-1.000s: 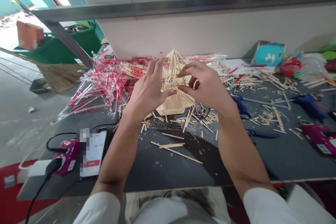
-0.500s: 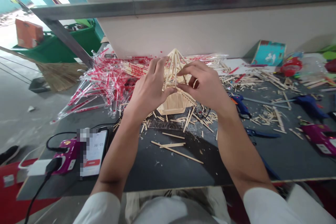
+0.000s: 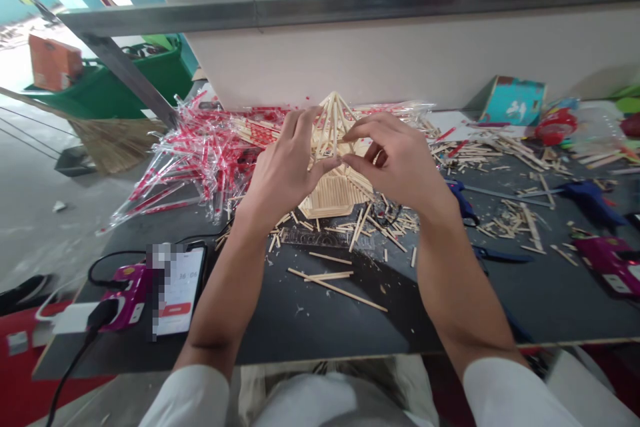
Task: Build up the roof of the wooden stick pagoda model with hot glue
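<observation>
A small model of pale wooden sticks stands on the dark table, its slatted base toward me and a pointed frame of slanting sticks rising behind. My left hand is closed around the frame's left side, fingers high and thumb across the front. From the right, my right hand has its fingers bent in a pinch at the frame, index finger on a slanting stick. Both thumb tips come together at the front, low on the frame. My hands hide part of the model's sides.
Red-and-clear plastic wrappers heap at left. Loose sticks and a clear ruler lie in front. A phone sits beside a purple power adapter. Right are blue glue guns and dark-handled pliers.
My right hand has shifted slightly to the right, and its thumb has risen a little. My left thumb has also lifted, so the two thumb tips now meet. The model stays in place.
</observation>
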The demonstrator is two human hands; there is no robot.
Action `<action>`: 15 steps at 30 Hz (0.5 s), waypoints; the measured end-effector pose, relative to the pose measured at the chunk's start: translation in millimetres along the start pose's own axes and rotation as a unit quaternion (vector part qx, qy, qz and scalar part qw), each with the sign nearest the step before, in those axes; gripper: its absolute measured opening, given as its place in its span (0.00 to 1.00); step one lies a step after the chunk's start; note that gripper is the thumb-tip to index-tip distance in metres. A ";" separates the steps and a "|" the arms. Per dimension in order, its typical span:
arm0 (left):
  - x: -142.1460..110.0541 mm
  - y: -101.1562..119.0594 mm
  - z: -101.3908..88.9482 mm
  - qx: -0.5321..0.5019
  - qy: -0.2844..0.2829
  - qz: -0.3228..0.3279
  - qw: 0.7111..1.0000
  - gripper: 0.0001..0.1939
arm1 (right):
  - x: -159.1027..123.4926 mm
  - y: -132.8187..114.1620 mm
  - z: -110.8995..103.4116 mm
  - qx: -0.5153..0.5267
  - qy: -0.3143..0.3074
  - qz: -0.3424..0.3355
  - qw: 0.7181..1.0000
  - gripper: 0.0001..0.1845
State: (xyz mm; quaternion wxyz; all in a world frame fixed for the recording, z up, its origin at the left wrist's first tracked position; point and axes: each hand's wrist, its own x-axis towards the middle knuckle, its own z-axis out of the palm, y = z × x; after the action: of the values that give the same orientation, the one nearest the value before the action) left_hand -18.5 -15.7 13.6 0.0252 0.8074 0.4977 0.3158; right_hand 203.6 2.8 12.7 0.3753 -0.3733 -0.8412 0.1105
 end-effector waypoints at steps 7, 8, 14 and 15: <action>1.3 1.0 2.8 -0.001 0.022 -0.015 1.000 0.35 | -3.0 -1.0 -11.8 -0.006 0.029 0.001 1.000 0.11; 1.5 1.1 3.0 -0.001 0.021 -0.015 1.000 0.34 | -3.4 -3.2 -13.9 -0.006 0.033 0.002 0.999 0.10; 2.4 1.5 2.3 0.004 0.011 -0.027 1.000 0.33 | -9.9 -35.6 -24.8 0.058 -0.037 -0.021 0.997 0.11; 2.5 1.1 2.3 0.005 0.011 -0.028 1.000 0.32 | -12.2 -42.3 -26.3 0.075 -0.051 -0.036 0.995 0.11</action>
State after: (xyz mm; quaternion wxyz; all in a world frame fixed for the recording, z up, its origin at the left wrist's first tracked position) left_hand -15.6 -13.6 13.4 0.0249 0.7900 0.5218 0.3211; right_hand 204.7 -37.8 44.0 0.3628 -0.3075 -0.8614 0.1785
